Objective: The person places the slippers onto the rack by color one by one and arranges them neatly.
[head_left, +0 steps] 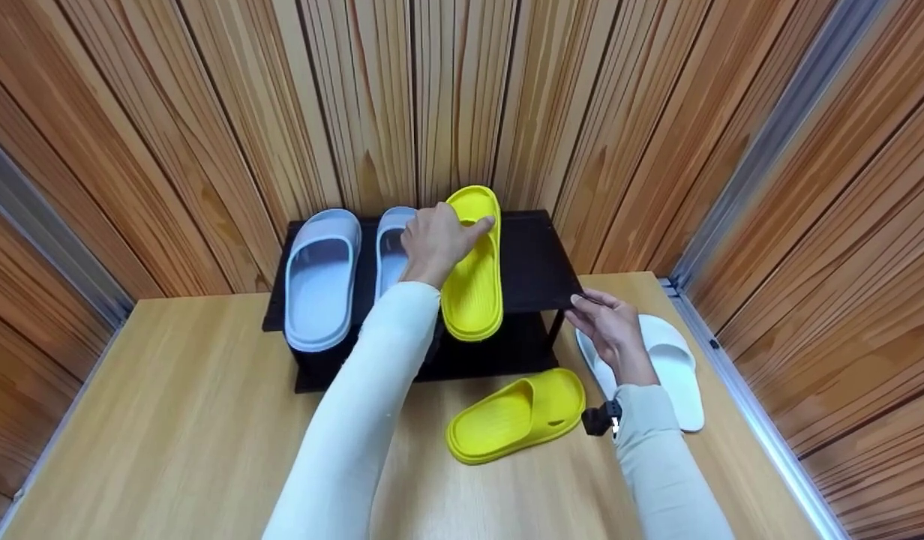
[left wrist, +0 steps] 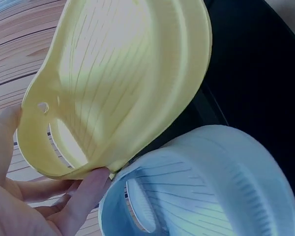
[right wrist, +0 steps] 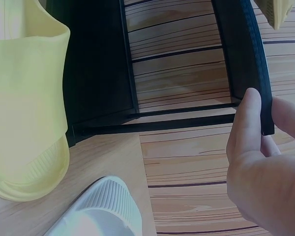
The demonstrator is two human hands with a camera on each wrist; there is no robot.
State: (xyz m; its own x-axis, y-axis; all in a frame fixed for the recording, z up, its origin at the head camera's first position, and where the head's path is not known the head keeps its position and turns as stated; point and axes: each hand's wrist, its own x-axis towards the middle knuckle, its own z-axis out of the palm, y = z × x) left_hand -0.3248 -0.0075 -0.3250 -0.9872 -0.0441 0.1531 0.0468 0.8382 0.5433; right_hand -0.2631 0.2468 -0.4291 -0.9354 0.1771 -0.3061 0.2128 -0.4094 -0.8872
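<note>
My left hand (head_left: 441, 238) grips a yellow slide slipper (head_left: 474, 296) by its strap, thumb on one side and fingers on the other. The slipper is over the top board of a black two-tier shoe rack (head_left: 535, 259), its heel at the front edge. Close beside it on the left is a light blue slipper (head_left: 391, 259), partly covered by the left hand and sleeve. A matching blue slipper (head_left: 319, 292) rests farther left on the board. At the rack's front right corner, my right hand (head_left: 610, 326) pinches the top board (right wrist: 243, 54) between thumb and fingers.
On the floor before the rack lies another yellow slipper (head_left: 514, 416), turned sideways. White slippers (head_left: 679, 375) lie right of the rack, partly behind the right hand. Wood-patterned walls (head_left: 462, 97) stand behind and on both sides, with metal rails (head_left: 754, 427) along the floor.
</note>
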